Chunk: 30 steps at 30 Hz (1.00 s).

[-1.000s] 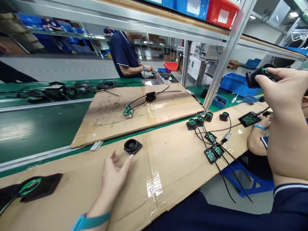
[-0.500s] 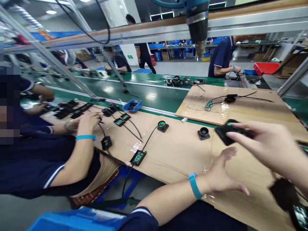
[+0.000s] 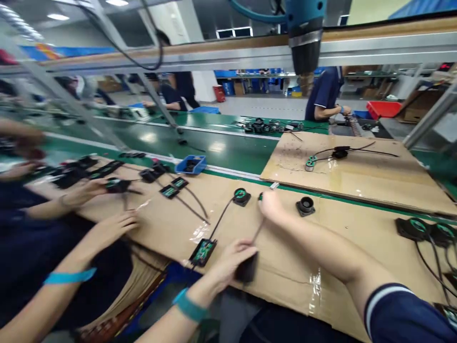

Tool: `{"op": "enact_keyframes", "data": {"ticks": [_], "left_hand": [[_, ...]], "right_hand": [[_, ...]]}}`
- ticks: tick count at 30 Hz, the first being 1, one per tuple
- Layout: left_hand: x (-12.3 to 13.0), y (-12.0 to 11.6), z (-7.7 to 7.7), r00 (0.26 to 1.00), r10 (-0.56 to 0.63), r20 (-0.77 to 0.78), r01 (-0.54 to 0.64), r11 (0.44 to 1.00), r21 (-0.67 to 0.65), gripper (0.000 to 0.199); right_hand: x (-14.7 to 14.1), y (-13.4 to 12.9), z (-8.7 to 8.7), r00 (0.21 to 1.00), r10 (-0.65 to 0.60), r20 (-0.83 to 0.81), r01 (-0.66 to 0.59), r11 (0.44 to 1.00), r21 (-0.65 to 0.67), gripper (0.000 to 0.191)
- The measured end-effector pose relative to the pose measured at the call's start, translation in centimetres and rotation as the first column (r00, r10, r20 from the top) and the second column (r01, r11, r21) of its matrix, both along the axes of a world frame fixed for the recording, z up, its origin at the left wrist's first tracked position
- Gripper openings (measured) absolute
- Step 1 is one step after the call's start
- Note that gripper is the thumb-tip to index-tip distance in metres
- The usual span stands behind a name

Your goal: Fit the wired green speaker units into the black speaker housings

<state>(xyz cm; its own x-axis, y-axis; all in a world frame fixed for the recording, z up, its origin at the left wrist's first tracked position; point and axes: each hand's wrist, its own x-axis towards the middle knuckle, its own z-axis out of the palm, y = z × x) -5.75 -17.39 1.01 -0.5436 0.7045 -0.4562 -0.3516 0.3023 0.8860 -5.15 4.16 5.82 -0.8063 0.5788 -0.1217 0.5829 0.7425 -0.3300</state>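
My left hand point(image 3: 232, 262) grips a black box point(image 3: 247, 267) at the front edge of the cardboard-covered table point(image 3: 285, 257). A cable point(image 3: 259, 229) runs from the box up to my right hand point(image 3: 272, 206), which is closed on a small dark part with a bit of green, mostly hidden by the fingers. Left of my hands lie a round black piece with a green centre point(image 3: 242, 196) and an open box with a green board point(image 3: 203, 252), joined by a cable. A black square-based socket point(image 3: 306, 206) stands just right of my right hand.
At the left, a co-worker's hands point(image 3: 110, 228) handle black parts. A blue tray point(image 3: 191, 164) sits at the back edge. More cabled parts point(image 3: 416, 227) lie at the right. A power tool point(image 3: 305, 43) hangs overhead, and a raised cardboard sheet point(image 3: 353, 176) lies behind.
Both hands have moved left across the table. My right hand carried its black part over beside the round piece, and my left hand, open before, has taken hold of the box.
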Motion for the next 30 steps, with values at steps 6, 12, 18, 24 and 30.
{"op": "enact_keyframes", "data": {"ticks": [6,12,18,24,30], "left_hand": [[-8.8,-2.3,-1.8,0.701,-0.081,-0.708,-0.111,0.969,-0.220,0.073],[-11.4,-3.3,-3.3,0.363,-0.259,-0.895,-0.094,0.945,-0.312,0.061],[-14.3,-4.0,-2.0,0.379,-0.294,-0.877,-0.124,0.923,-0.363,0.059],[-14.6,-3.4,-0.2,0.285,-0.357,-0.890,-0.172,0.894,-0.414,0.060],[-7.0,3.6,1.0,-0.009,-0.187,-0.982,0.065,0.980,-0.187,0.050]], "right_hand": [[-1.7,3.7,0.3,0.997,0.054,-0.056,-0.048,0.994,0.099,0.039],[2.2,18.4,3.5,1.000,0.026,0.006,-0.026,0.945,0.325,0.050],[5.2,25.9,2.5,0.990,0.063,0.127,-0.101,0.943,0.316,0.040],[9.0,24.5,3.3,0.998,0.015,0.063,-0.035,0.944,0.327,0.044],[18.5,16.4,5.5,0.992,-0.118,0.053,0.095,0.943,0.319,0.026]]}}
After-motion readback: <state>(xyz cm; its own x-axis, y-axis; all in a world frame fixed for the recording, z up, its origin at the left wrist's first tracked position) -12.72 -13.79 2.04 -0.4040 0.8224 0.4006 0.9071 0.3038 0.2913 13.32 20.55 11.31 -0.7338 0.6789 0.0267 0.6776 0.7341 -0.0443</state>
